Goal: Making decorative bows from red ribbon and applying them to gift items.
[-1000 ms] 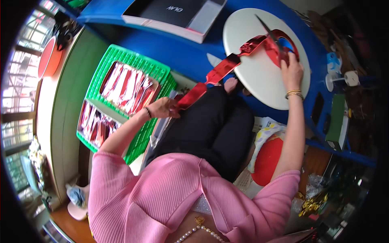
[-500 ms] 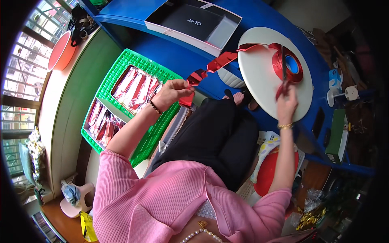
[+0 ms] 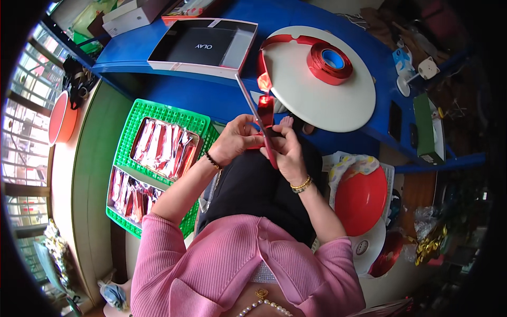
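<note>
Over my lap, my left hand [image 3: 235,140] pinches a strip of shiny red ribbon [image 3: 265,108]. Close beside it, my right hand [image 3: 289,153] is closed on a pair of scissors [image 3: 270,150] with red handles, whose long blades point up and to the left. The fingertips of both hands meet at the ribbon, and its end is partly hidden by them. From there the ribbon runs up over the edge of a white oval board [image 3: 311,108] and curves along its far side to the ribbon roll [image 3: 320,71] with a blue core.
A green plastic basket [image 3: 138,112] on the left holds trays of red-and-clear wrapped pieces [image 3: 163,148]. An open black-and-white box [image 3: 195,45] rests on the blue table [image 3: 288,11]. A red round container [image 3: 360,201] stands at lower right; a phone [image 3: 395,116] lies near the table's right edge.
My right hand has come from the board, carrying the scissors, to my left hand over my lap. My left hand has lowered slightly, and the ribbon now hangs closer to me.
</note>
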A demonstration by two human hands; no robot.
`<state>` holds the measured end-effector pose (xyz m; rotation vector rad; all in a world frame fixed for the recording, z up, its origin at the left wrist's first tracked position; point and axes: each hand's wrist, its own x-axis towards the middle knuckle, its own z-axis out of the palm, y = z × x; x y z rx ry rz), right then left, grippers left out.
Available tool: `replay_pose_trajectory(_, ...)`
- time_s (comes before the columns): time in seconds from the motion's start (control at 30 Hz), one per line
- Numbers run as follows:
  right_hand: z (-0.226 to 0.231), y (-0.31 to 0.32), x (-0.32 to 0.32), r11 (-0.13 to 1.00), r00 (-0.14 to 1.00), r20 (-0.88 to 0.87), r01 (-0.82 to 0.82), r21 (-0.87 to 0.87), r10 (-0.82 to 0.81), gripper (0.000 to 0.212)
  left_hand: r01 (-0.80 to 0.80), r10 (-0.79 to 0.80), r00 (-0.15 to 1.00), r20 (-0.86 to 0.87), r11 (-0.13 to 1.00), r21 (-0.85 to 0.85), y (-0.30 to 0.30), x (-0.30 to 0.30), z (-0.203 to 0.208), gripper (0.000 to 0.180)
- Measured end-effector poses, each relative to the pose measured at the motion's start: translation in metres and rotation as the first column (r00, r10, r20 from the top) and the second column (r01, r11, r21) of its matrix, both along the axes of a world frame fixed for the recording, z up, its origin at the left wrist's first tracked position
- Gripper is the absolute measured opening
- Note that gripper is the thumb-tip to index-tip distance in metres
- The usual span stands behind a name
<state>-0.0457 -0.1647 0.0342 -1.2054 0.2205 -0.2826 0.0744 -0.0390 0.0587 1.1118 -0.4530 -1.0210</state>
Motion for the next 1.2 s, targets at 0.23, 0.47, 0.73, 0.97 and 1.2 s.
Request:
replay_pose_trajectory(0.23,-0.014,0.026,-0.003,0.993,0.99,0.078,0.112,0.047,-0.116,0.042,-0.047,0.046,0.998,-0.035,0.999,-0.026,0.012,-0.02,-0.02,0.028)
replay_pose_trajectory(0.47,-0.01,0.021,0.006,0.962,0.956,0.117,0.272,-0.018,-0.268,0.044,0.044,-0.056,0.955,0.292,0.998,0.049,0.025,-0.023,-0.033,0.013)
replay_pose_trajectory(0.73,-0.005,-0.02,-0.06,0.833,0.981,-0.193,-0.097,-0.544,-0.012,0.06,-0.077,0.059,0.987,0.148,0.99,0.115,0.033,0.019,-0.015,0.015)
replay_pose_trajectory(0.97,-0.018,-0.024,-0.081,0.884,0.92,-0.302,-0.344,-0.316,0.25,0.06,-0.006,-0.009,0.995,0.101,0.988,0.152,0.041,0.015,-0.014,0.015)
replay_pose_trajectory(1.2,-0.019,-0.018,-0.063,0.885,0.914,-0.311,-0.356,-0.299,0.262,0.053,0.051,-0.075,0.991,0.11,0.978,0.204,0.041,0.012,-0.012,0.013)
